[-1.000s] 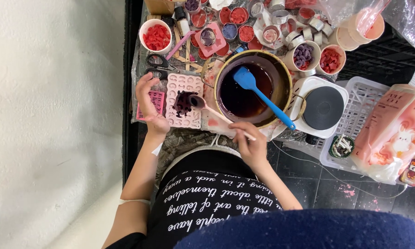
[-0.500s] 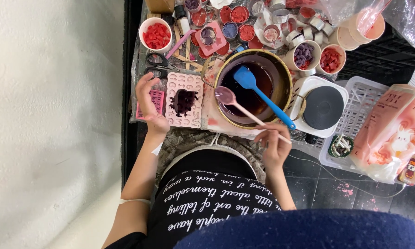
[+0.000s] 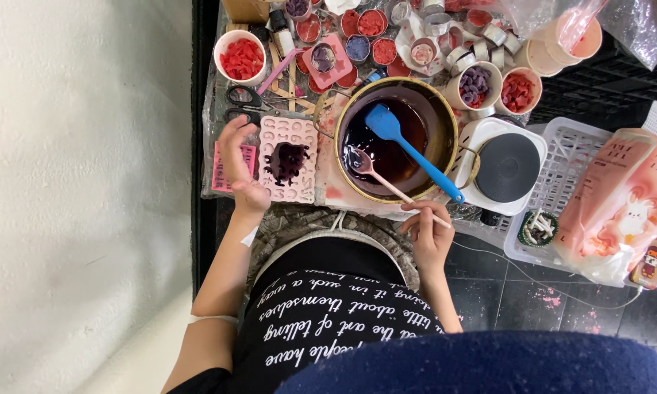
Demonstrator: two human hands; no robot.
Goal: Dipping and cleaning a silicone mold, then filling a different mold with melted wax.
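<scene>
Right hand is closed around the handle end of a long pale pink spoon, whose bowl dips into dark red liquid inside a round brass-rimmed pot. A blue silicone spatula leans in the same pot. Left hand, fingers loosely curled, rests against the left edge of a pink silicone mould tray on the counter, just left of the pot.

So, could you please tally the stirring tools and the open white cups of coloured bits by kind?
Spoons: 1, pink spoon held by the right hand, bowl in the pot
Spatulas: 1, blue spatula
Cups of red bits: 2
Cups of purple bits: 1
Total: 5
</scene>
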